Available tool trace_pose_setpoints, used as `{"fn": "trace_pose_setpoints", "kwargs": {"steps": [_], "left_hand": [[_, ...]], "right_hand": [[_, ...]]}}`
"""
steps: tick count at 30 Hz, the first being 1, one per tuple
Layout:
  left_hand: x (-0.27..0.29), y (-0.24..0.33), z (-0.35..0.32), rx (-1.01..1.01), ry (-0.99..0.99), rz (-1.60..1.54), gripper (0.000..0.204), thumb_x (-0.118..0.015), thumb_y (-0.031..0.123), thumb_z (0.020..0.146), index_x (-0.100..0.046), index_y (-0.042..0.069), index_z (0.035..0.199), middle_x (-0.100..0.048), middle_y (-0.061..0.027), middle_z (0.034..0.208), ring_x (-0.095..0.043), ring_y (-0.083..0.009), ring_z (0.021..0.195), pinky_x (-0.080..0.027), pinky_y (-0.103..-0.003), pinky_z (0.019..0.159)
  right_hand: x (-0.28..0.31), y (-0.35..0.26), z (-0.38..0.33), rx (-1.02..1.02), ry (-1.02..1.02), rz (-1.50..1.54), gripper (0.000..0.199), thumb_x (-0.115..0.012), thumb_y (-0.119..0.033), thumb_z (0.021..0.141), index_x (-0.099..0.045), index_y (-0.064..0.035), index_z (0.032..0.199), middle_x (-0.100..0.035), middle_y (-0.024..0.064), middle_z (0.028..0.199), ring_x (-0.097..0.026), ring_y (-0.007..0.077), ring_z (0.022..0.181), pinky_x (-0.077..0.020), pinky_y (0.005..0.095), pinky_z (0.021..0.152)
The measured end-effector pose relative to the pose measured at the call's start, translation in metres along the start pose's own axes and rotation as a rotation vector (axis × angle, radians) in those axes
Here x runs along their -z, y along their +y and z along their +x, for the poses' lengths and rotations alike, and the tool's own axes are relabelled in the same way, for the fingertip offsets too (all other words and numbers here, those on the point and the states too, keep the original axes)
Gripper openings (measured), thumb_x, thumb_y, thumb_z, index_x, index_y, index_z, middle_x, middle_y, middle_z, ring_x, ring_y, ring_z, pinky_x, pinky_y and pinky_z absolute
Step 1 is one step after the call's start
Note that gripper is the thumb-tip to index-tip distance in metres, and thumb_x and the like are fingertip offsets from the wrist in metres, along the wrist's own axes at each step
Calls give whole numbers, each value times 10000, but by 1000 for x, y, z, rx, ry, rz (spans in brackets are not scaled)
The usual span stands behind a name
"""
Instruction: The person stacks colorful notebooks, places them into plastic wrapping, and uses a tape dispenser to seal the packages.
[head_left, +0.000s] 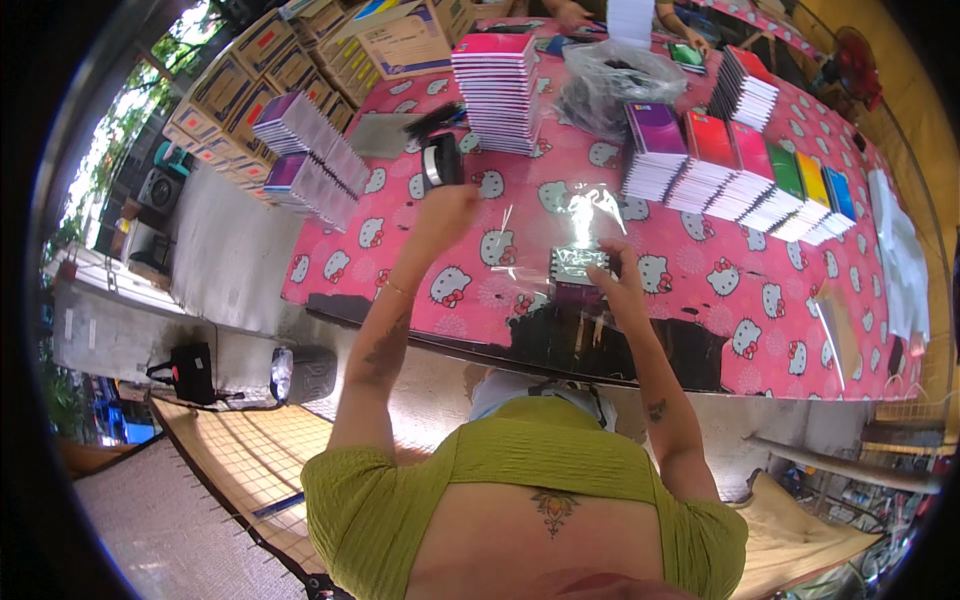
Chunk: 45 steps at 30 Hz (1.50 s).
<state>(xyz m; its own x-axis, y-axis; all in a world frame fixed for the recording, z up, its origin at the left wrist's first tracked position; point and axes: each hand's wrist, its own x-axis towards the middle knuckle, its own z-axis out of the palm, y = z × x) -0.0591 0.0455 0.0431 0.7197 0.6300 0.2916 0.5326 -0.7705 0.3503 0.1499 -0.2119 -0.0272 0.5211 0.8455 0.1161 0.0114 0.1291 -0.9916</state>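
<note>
My right hand (622, 285) grips the right side of a small spiral notebook (578, 265), its thumb on top and its fingers at the far right edge. Clear, shiny plastic covers this notebook, which lies near the table's front edge. Further left, my left hand (448, 212) is closed, right at the near end of a black tape dispenser (440, 160). Whatever its fingers may be pinching is too small to make out. A clear plastic sheet (570, 205) reflects light just beyond the notebook.
Tall notebook stacks (495, 95) stand beyond the dispenser, with more spiral stacks (315, 160) at left. Multicoloured notebooks (715, 150) form a row at right. A clear plastic bag (610, 90) sits between. Cartons (240, 90) are piled far left. Another person's hands (690, 38) work across the table.
</note>
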Motion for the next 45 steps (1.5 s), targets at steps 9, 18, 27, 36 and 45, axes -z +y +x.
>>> {"fn": "trace_pose_setpoints", "kwargs": {"steps": [9, 18, 27, 36, 45], "left_hand": [[-42, 152, 100, -713, -918, 251, 369, -746, 436, 808, -693, 78, 881, -667, -82, 781, -641, -282, 772, -471, -374, 799], [-149, 43, 48, -53, -929, -961, 398, -632, 365, 967, -669, 4, 1131, -638, -103, 1212, -581, -150, 1098, -506, -335, 908], [-25, 125, -21, -240, -346, -133, 686, -827, 454, 708, -618, 10, 1187, -626, -175, 1170, -615, -310, 1074, -497, -394, 920], [153, -128, -41, 342, 964, -951, 205, -778, 191, 848, -630, 99, 956, -659, -13, 854, -598, -82, 733, -432, -222, 603], [214, -338, -12, 798, 982, -826, 434, -809, 348, 790, -660, -1, 1001, -671, -47, 857, -601, -126, 713, -469, -276, 624]], "right_hand": [[11, -3, -1, -3, -19, 60, 502, -723, -105, 840, -509, -65, 1291, -527, 20, 1076, -499, 131, 1002, -431, 293, 895], [10, 16, -8, -125, 139, 327, 475, -677, -166, 917, -477, -43, 1330, -548, 36, 1184, -508, 147, 1097, -414, 317, 941], [18, 48, -88, 284, -66, -950, 358, -750, -224, 800, -622, -96, 1109, -563, 134, 1230, -512, 366, 1165, -402, 475, 958], [11, 42, -87, 231, -153, -1028, 571, -819, -372, 725, -595, -120, 1186, -510, 131, 1314, -465, 359, 1238, -357, 498, 1018], [8, 37, -84, 158, -185, -1066, 669, -851, -446, 668, -596, -135, 1203, -479, 138, 1340, -433, 361, 1271, -318, 507, 1057]]}}
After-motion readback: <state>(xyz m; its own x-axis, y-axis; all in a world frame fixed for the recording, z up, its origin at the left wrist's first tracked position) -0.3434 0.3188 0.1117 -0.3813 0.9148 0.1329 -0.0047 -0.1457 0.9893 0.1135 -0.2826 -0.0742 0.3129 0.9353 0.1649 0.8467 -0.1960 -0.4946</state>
